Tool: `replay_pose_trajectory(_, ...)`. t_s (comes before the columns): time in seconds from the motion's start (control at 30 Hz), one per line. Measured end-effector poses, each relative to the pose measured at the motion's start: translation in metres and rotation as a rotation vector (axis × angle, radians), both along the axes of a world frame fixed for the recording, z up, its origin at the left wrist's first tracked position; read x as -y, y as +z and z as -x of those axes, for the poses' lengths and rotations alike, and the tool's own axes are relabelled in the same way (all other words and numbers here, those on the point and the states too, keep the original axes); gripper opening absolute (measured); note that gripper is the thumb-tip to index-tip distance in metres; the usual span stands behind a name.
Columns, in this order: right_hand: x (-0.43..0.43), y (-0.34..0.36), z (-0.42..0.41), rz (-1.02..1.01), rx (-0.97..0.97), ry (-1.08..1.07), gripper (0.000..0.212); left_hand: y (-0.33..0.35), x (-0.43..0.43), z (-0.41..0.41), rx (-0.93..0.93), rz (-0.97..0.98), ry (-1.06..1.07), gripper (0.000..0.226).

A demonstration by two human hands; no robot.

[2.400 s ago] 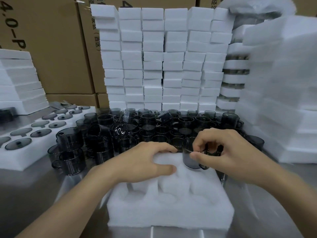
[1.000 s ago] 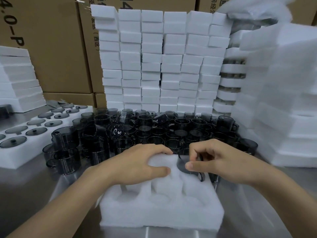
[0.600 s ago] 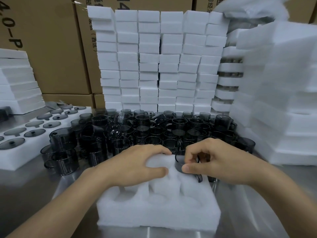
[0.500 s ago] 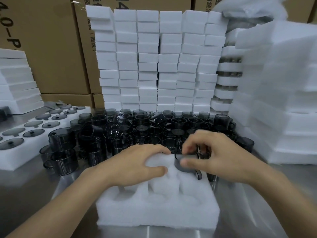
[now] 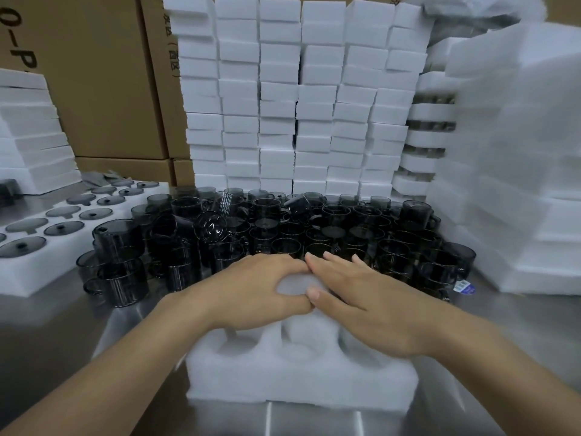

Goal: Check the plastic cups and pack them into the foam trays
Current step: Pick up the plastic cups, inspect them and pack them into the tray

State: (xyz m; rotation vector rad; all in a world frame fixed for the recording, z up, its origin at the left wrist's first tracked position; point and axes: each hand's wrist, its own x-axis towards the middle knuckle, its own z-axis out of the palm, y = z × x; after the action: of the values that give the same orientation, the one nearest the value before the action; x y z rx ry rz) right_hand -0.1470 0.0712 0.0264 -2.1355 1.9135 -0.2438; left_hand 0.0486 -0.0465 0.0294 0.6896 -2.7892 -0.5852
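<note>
A white foam tray [image 5: 301, 377] with round pockets lies on the steel table right in front of me. My left hand [image 5: 251, 294] grips the tray's far left part, thumb and fingers curled round a foam ridge. My right hand [image 5: 361, 303] lies flat with straight fingers over the far right pocket, pressing down; the cup under it is hidden by the palm. Behind the tray, several dark smoky plastic cups [image 5: 314, 228] with handles crowd the table.
Stacked white foam blocks [image 5: 295, 99] form a wall behind the cups, with more foam stacks [image 5: 518, 158] at the right. A foam tray of dark lids [image 5: 53, 228] sits at the left. Cardboard boxes [image 5: 103, 83] stand behind.
My right hand let go of the dark cup it was pinching into the far right pocket and now lies flat over it. My left hand kept its grip on the tray.
</note>
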Motion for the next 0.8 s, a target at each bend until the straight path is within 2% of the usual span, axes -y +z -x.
replay_pose_trajectory(0.17, 0.003, 0.003, -0.006, -0.079, -0.047, -0.014, 0.112, 0.004, 0.001, 0.0, 0.07, 0.0, -0.023, 0.082)
replay_pose_trajectory(0.23, 0.004, 0.002, -0.006, -0.081, -0.057, -0.016, 0.116, 0.005, 0.0, -0.001, 0.085, 0.008, -0.022, 0.086)
replay_pose_trajectory(0.4, 0.001, -0.005, -0.005, 0.024, -0.019, -0.004, 0.107, 0.004, -0.001, -0.002, 0.057, -0.005, 0.002, 0.083)
replay_pose_trajectory(0.53, 0.0, -0.01, -0.002, 0.153, 0.141, -0.046, 0.106, 0.002, -0.001, -0.001, 0.022, -0.036, 0.002, 0.066)
replay_pose_trajectory(0.6, 0.0, -0.011, 0.002, 0.221, 0.232, -0.076, 0.096, 0.0, -0.001, 0.0, 0.001, -0.032, 0.009, 0.059)
replay_pose_trajectory(0.73, 0.006, -0.012, 0.006, 0.35, 0.251, -0.064, 0.055, -0.004, -0.001, 0.001, 0.02, 0.037, 0.037, 0.057)
replay_pose_trajectory(0.8, 0.007, -0.015, 0.005, 0.4, 0.258, -0.081, 0.049, -0.005, -0.001, 0.003, 0.03, 0.074, 0.043, 0.055)
